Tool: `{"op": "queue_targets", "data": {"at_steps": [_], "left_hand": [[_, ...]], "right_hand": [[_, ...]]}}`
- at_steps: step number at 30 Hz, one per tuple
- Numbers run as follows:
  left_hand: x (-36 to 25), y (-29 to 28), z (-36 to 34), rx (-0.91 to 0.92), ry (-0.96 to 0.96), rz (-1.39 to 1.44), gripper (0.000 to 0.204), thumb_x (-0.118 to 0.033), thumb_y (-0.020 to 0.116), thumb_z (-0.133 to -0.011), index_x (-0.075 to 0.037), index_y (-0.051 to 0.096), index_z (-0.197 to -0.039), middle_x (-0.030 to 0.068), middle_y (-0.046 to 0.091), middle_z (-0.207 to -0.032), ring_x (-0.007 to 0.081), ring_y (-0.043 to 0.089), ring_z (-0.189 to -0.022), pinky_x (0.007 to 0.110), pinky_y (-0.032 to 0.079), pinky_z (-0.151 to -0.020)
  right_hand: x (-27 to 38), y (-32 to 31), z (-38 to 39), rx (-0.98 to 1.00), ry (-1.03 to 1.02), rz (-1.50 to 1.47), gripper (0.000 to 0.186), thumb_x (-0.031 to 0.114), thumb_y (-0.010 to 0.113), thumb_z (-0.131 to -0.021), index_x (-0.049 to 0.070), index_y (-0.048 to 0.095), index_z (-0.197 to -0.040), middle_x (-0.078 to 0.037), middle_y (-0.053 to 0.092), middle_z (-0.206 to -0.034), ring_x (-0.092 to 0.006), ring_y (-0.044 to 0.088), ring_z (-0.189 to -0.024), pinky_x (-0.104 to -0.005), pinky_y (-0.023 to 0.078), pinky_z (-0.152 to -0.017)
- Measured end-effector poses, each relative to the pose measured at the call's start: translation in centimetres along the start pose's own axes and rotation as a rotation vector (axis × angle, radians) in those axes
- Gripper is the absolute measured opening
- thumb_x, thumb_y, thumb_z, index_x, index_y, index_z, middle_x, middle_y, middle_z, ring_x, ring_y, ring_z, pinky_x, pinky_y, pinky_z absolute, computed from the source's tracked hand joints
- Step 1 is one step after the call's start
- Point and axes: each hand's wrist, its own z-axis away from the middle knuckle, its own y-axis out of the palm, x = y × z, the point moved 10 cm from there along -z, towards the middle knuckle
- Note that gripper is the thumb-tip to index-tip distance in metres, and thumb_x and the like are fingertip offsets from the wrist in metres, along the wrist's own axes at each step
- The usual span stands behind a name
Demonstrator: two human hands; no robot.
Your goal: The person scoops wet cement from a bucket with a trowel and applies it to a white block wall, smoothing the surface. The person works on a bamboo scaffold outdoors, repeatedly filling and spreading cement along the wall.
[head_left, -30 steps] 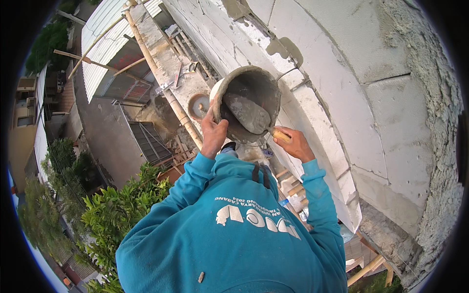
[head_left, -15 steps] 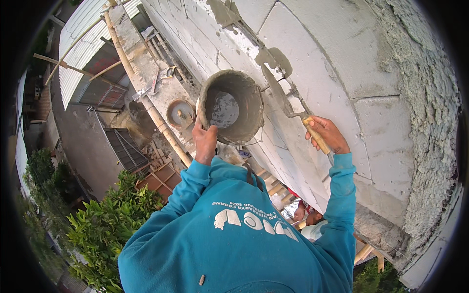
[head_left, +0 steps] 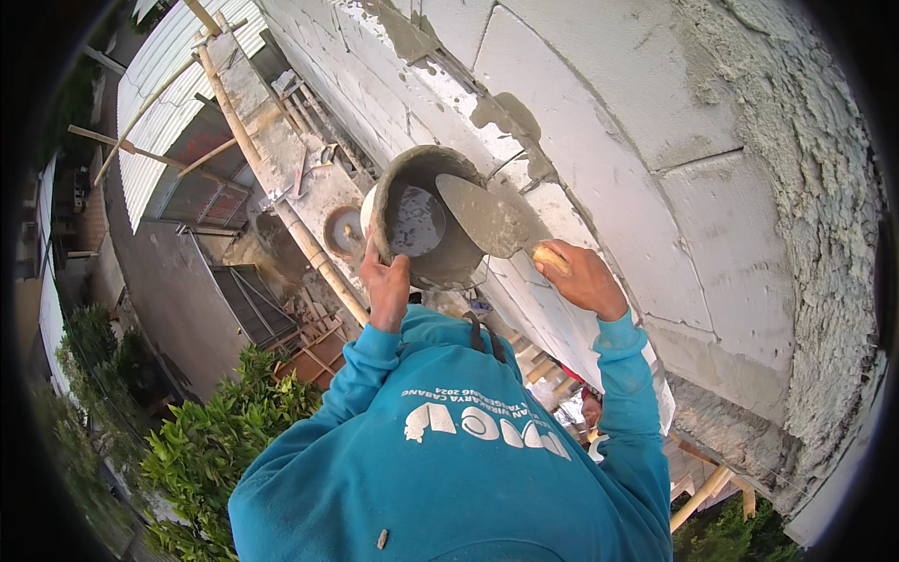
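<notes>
Forward-left of the right hand (head_left: 587, 280): bucket (head_left: 403, 175); that hand grips trowel (head_left: 484, 217) by its handle, blade's long axis slanting forward-left over bucket's mouth. Left hand (head_left: 386, 285), nearer, clasps rim.

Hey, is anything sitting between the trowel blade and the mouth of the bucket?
Nothing visible. From this view, the blade of the trowel, held in the right hand, overlaps the mouth of the bucket. The left hand grips the bucket's lower left side, clear of the blade.
</notes>
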Motion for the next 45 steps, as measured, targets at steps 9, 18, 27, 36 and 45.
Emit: {"op": "queue_targets", "data": {"at_steps": [9,18,27,36,45], "left_hand": [[-6.0,0.9,3.1,-0.022,0.418,-0.326,0.076,0.008,0.047,-0.073,-0.001,0.042,-0.148,0.0205,0.03,-0.16,0.0252,0.031,-0.145,0.025,0.04,-0.101],[-2.9,-1.8,2.1,-0.042,0.177,-0.112,0.071,0.007,0.048,-0.077,0.0,0.043,-0.148,0.0111,0.051,-0.143,0.0117,0.056,-0.108,0.019,0.046,-0.078],[-1.1,-0.9,0.2,-0.062,0.047,0.136,0.067,0.006,0.051,-0.077,0.004,0.045,-0.144,0.0061,0.063,-0.116,0.0101,0.057,-0.088,0.022,0.047,-0.076],[0.6,-2.1,-1.4,-0.054,-0.031,0.132,0.066,0.008,0.051,-0.076,0.004,0.045,-0.142,0.0106,0.063,-0.123,0.0167,0.06,-0.105,0.026,0.047,-0.09],[0.7,-4.4,-2.8,-0.062,0.009,0.022,0.067,0.009,0.053,-0.075,0.005,0.045,-0.142,0.0104,0.064,-0.12,0.0179,0.06,-0.1,0.026,0.047,-0.089]], "right_hand": [[4.5,6.3,-5.2,0.15,-0.088,0.406,0.03,0.03,0.066,-0.085,0.009,0.071,-0.106,-0.017,0.072,-0.09,-0.0347,0.07,-0.086,-0.0463,0.054,-0.074],[1.3,10.5,-4.0,0.321,-0.105,-0.288,0.046,0.037,0.071,-0.085,0.005,0.069,-0.118,-0.018,0.072,-0.1,-0.0335,0.068,-0.092,-0.0408,0.052,-0.082],[-3.7,3.5,0.5,0.326,0.264,-0.881,0.049,0.036,0.062,-0.098,0.003,0.057,-0.133,-0.005,0.063,-0.077,-0.0078,0.054,-0.053,-0.0225,0.046,-0.047],[-5.8,0.0,1.0,0.159,0.452,-1.082,0.046,0.044,0.051,-0.102,0.005,0.056,-0.126,-0.003,0.058,-0.074,-0.008,0.053,-0.049,-0.0226,0.046,-0.042],[2.0,6.8,-6.7,0.105,0.336,-1.666,0.045,0.041,0.053,-0.102,0.006,0.052,-0.131,-0.003,0.054,-0.083,-0.0077,0.055,-0.058,-0.0223,0.048,-0.045]]}}
